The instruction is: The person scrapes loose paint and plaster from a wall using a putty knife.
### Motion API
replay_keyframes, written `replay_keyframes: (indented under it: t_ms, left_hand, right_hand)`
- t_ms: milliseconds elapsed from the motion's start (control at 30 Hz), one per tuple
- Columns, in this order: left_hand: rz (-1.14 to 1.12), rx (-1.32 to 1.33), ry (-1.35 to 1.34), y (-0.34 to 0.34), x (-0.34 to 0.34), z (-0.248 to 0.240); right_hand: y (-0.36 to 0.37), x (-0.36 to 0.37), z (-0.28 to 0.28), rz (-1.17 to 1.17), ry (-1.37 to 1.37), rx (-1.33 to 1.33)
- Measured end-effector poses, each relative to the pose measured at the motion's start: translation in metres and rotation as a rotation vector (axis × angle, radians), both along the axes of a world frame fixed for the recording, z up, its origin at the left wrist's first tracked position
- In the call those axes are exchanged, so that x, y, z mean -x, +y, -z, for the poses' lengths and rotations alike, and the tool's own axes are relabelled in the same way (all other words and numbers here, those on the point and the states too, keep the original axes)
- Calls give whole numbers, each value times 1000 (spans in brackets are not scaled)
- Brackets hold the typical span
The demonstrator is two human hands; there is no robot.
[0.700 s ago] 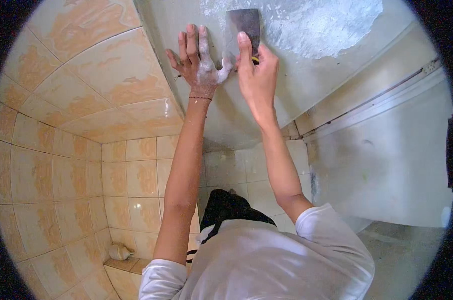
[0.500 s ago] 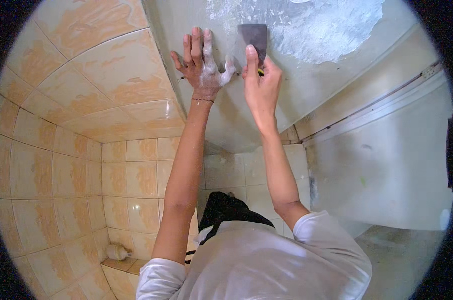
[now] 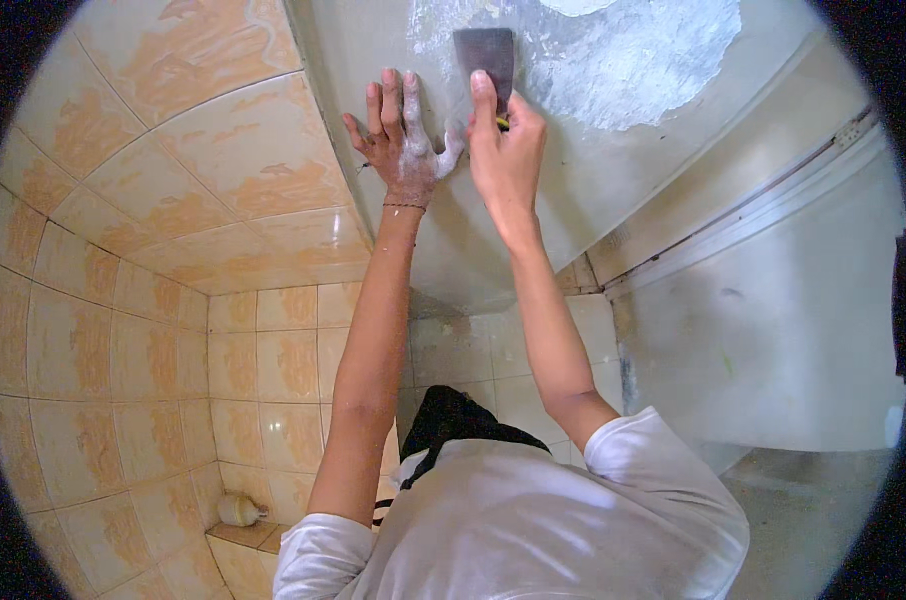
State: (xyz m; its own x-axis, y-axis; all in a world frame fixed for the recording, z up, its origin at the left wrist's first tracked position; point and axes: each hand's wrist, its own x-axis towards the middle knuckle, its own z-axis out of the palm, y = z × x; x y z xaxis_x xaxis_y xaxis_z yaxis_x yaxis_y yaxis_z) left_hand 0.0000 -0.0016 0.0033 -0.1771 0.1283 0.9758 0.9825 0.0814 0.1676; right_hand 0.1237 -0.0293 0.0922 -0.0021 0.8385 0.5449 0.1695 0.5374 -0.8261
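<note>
Gripped in my right hand (image 3: pixel 508 160) is a putty knife (image 3: pixel 487 58) with a wide dark blade; a bit of yellow shows at its handle, the rest of which the hand covers. Its blade lies against the grey-green wall (image 3: pixel 473 240), at the left border of a rough pale patch (image 3: pixel 633 65) where the surface coat is gone. My left hand (image 3: pixel 401 145) rests flat on the same wall, fingers spread, just left of the right hand. White dust coats its thumb, index finger and back.
Cream and orange tiles (image 3: pixel 253 160) cover the wall to the left, meeting the grey-green wall at a straight edge. A whitish rounded container (image 3: pixel 238 509) stands on a tiled ledge (image 3: pixel 235 533) at lower left. A pale door-like panel (image 3: pixel 763 340) is at the right.
The putty knife and my right hand have shifted up and slightly left along the wall. My left hand stays spread on the wall; the view has tilted a little.
</note>
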Motion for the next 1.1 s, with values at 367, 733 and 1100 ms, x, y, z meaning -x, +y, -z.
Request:
replay_keyframes:
  t_ms: [367,733,1100]
  left_hand:
    - [15,18,-26,2,-2,1]
    - [41,40,-52,-5,0,1]
    - [138,57,-97,-9,3,-13]
  right_hand:
    - [11,-15,22,68,-11,-64]
    - [-12,-20,2,-82,91,280]
    - [-9,-50,-3,-160,104,258]
